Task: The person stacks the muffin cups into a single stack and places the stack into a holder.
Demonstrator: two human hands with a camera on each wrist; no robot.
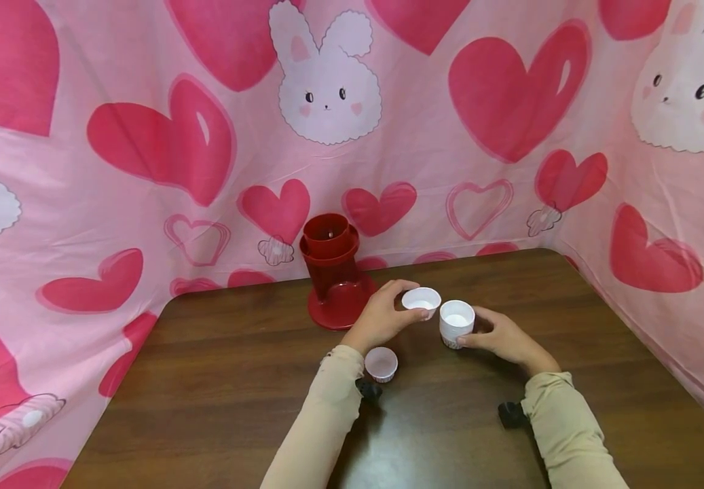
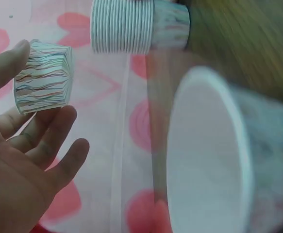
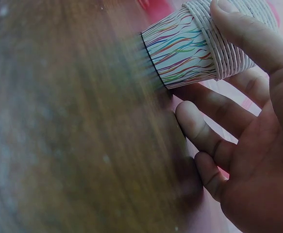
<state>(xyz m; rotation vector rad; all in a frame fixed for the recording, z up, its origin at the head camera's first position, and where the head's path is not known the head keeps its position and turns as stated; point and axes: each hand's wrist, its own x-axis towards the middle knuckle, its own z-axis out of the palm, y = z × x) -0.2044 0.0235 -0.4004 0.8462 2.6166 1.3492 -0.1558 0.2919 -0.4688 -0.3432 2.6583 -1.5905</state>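
My left hand [image 1: 381, 317] pinches one small white paper baking cup [image 1: 421, 299] between thumb and fingers, held up off the table with its mouth upward. In the left wrist view, coloured wavy lines run round the side of that cup [image 2: 44, 77]. To its right, my right hand [image 1: 506, 341] grips a stack of nested baking cups [image 1: 452, 331], thumb on one side and fingers on the other. The stack's patterned base [image 3: 182, 51] meets the tabletop. Another single baking cup [image 1: 381, 367] stands upright on the table beside my left wrist.
A red stand [image 1: 333, 305] with an upright cylinder and round base stands behind my left hand, near the table's back edge. The brown wooden table [image 1: 235, 394] is bordered by a pink cloth [image 1: 113, 224] with hearts and rabbits. Black wrist devices [image 1: 512, 415] hang under both sleeves.
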